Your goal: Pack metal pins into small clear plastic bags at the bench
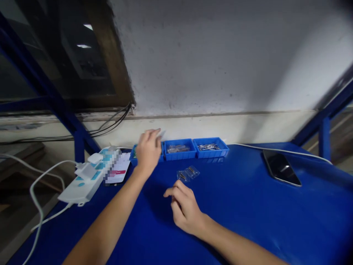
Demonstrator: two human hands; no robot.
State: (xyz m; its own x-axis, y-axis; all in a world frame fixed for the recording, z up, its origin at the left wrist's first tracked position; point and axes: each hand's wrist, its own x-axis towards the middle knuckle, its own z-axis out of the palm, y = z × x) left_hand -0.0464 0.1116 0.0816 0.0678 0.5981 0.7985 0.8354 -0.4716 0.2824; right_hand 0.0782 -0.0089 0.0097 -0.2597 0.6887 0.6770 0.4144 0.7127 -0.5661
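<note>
My left hand (149, 150) is over the leftmost blue bin (134, 160), hiding most of it. Its fingers are pinched on a small translucent piece, apparently a clear plastic bag (163, 133). My right hand (185, 208) hovers above the blue table, fingers loosely bent and apart, with nothing visible in them. Just beyond it lie two small clear bags, the left bag (183, 176) and the right bag (192, 171), each with small brownish pieces inside. The middle blue bin (180, 155) contains more clear packets; the right blue bin (212, 152) contains thin metal pieces, like screws or pins.
On the left, a white power strip (82, 189) with plugs and cables lies beside a phone with a lit screen (117, 173). A dark phone (281, 167) lies at the right. Blue frame posts and a wall bound the blue table (248, 213).
</note>
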